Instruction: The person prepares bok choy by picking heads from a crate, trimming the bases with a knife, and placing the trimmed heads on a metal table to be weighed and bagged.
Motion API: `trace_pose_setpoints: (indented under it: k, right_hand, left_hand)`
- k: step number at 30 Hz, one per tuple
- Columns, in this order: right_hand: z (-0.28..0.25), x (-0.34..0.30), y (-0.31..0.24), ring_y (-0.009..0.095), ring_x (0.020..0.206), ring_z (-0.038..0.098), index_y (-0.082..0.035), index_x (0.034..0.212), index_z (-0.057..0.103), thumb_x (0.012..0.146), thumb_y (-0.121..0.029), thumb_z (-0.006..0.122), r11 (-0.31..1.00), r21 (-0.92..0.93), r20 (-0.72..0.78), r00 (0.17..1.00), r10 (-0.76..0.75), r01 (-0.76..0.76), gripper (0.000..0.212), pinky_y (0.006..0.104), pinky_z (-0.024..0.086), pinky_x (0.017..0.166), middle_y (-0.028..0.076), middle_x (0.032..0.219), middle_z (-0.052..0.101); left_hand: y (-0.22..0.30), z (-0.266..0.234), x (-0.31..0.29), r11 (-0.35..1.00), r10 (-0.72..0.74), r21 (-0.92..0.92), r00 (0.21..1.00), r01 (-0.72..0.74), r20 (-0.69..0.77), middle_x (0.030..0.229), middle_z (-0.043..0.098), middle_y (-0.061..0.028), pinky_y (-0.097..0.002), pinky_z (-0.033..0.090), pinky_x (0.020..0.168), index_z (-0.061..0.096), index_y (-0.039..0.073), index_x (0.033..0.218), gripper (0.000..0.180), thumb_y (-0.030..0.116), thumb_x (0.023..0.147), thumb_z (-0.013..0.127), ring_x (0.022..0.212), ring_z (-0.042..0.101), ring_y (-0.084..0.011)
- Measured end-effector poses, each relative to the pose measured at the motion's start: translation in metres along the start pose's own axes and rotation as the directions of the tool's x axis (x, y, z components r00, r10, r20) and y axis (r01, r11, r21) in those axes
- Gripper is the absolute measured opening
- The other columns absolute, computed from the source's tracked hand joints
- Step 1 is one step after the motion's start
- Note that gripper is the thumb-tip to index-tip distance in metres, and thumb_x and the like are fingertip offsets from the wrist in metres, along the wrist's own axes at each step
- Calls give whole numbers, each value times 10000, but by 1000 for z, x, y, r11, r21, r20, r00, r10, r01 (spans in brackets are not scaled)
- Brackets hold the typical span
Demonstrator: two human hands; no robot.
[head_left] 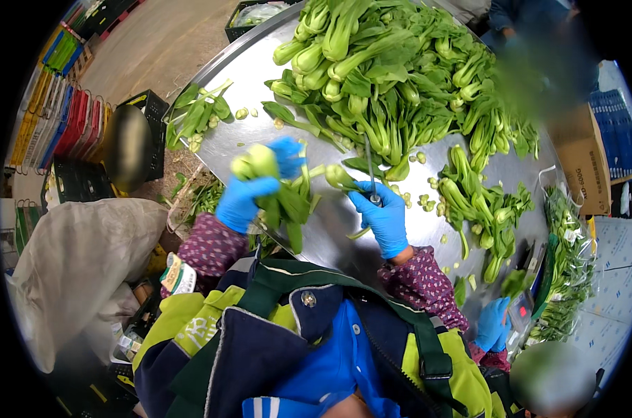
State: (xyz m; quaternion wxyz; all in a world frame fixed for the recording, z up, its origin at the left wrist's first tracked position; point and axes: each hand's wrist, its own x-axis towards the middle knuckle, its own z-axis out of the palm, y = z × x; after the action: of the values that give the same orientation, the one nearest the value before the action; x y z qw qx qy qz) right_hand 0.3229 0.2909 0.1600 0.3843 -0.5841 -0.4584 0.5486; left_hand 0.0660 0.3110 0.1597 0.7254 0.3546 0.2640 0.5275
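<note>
My left hand [239,203], in a blue glove, is closed around a bunch of bok choy [288,209], pale stem ends up and leaves hanging over the table's near edge. Blue glove fingers also show behind the stems, slightly blurred. To its right, my right hand [387,221], gloved in blue too, grips a knife [370,164] with its narrow blade pointing away from me. A single bok choy [339,177] lies against that hand's fingertips; whether it is pinched there I cannot tell. Small cut stem ends [427,203] are scattered near the knife.
A large heap of bok choy [371,76] covers the metal table's [239,76] far side. Smaller piles lie right [476,202] and left [197,115]. At lower right, another person's gloved hand [493,324] is beside bagged greens [563,265]. Coloured crates [72,118] stand left; a cardboard box [577,157] right.
</note>
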Motion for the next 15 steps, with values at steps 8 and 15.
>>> trace_pose_setpoints:
  k: [8, 15]
  right_hand:
    - [35, 25, -69, 60, 521, 544, -7, 960, 672, 808, -165, 693, 996, -65, 224, 972, 67, -54, 221, 183, 402, 433, 47, 688, 634]
    - [50, 204, -130, 258, 654, 622, -4, 894, 640, 691, -420, 758, 600, -714, -130, 775, -618, 359, 478, 369, 479, 625, 133, 727, 640]
  left_hand:
    - [-24, 17, 19, 969, -30, -249, 996, 7, -89, 1214, 548, -83, -313, 429, 962, 343, 4, 1398, 732, -25, 734, 650, 1105, 532, -170]
    - [-15, 6, 11, 876, -167, -468, 984, 118, -64, 1249, 523, -94, -377, 425, 990, 325, 27, 1406, 689, 77, 778, 603, 1132, 523, -234]
